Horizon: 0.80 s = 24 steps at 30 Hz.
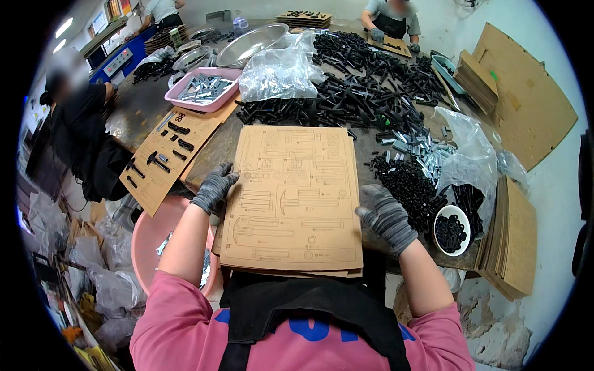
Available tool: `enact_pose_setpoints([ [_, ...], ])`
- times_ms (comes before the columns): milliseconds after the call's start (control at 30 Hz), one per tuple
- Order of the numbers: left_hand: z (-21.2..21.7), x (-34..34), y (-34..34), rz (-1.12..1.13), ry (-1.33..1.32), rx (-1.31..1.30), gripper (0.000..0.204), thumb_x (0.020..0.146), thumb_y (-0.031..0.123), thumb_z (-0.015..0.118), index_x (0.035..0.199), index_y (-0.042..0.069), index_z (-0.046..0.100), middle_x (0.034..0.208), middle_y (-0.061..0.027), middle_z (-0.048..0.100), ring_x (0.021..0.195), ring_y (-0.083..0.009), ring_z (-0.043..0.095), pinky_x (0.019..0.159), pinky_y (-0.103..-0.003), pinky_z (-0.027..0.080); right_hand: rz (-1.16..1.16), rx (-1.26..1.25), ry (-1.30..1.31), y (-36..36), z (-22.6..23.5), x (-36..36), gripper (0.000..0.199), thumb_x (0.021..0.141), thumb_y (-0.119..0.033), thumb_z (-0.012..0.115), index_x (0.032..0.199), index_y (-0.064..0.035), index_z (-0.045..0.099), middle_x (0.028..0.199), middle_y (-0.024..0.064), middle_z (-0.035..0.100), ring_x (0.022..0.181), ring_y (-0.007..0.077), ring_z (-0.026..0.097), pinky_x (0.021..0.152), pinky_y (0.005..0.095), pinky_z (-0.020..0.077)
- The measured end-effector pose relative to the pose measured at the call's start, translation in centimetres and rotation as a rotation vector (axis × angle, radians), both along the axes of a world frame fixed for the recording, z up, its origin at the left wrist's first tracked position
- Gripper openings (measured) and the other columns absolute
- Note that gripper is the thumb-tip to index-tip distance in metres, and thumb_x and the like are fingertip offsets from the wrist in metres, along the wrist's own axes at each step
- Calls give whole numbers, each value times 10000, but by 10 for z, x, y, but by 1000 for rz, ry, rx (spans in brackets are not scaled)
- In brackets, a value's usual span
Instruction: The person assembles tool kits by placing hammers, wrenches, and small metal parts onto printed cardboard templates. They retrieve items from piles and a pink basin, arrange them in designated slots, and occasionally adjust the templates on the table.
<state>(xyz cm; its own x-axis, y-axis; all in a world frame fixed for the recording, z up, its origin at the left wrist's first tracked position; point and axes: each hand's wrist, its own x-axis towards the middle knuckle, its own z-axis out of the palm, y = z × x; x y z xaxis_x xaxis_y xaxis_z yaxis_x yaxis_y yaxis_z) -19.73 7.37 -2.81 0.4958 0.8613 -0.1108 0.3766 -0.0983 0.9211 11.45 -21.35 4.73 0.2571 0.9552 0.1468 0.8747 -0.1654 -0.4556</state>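
Note:
A stack of brown cardboard sheets (294,207), the top one printed with outline drawings of tools and parts, lies in front of me at the table's near edge. My left hand (214,188), in a grey glove, is beside the stack's left edge with fingers extended toward it. On the opposite side, my gloved right hand (388,216) has its fingers apart, the thumb near or touching the cardboard's right edge. Neither hand wraps around anything that I can see. To the left, another cardboard sheet (148,188) carries black hammer-shaped pieces (158,162) and other small parts.
Black metal parts (352,93) are heaped across the table, with silver sleeves (427,154) at right. A white bowl (451,230) holds black rings. Nearby are a pink tray (204,108), a pink tub (141,250), plastic bags (281,68) and stacked cardboard (510,241). Other people work around the table.

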Motion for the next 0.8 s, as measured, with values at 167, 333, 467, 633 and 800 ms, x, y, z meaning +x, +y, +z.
enact_pose_setpoints([
  [167, -22, 10, 3, 68, 168, 163, 494, 790, 100, 570, 1238, 0, 389, 1189, -137, 492, 1074, -209, 457, 892, -263, 354, -195, -212, 345, 23, -33, 4, 673, 776, -362, 579, 1295, -41, 296, 1238, 212, 418, 1138, 318, 422, 956, 355, 334],
  [333, 21, 47, -27, -119, 339, 89, 634, 744, 172, 635, 1274, 3, 332, 1246, -192, 423, 1139, -260, 418, 932, -312, 338, -259, -202, 415, 45, -46, 33, 666, 798, -348, 554, 1302, -10, 280, 1315, 208, 331, 1218, 302, 334, 1008, 321, 268],
  [467, 40, 68, -42, -70, 590, 552, 619, 750, 225, 624, 1269, 37, 347, 1314, -201, 327, 1195, -314, 352, 971, -357, 311, -172, -285, 391, 45, -23, 58, 564, 806, -330, 547, 1249, -21, 382, 1228, 174, 453, 1138, 272, 439, 953, 315, 340],
  [633, 44, 141, -54, -262, 352, 842, 581, 744, 303, 608, 1244, 90, 402, 1312, -163, 344, 1199, -324, 335, 999, -387, 270, -183, -225, 98, 65, 13, 95, 407, 785, -327, 557, 1122, -101, 524, 1109, 143, 545, 1036, 285, 508, 879, 351, 394],
  [800, 21, 188, -56, -409, 535, 953, 557, 743, 432, 543, 1182, 95, 476, 1256, -146, 413, 1184, -324, 341, 995, -430, 216, -331, -263, -175, 98, 0, 177, 425, 753, -348, 566, 1070, -66, 539, 1056, 143, 561, 1030, 277, 512, 895, 359, 393],
])
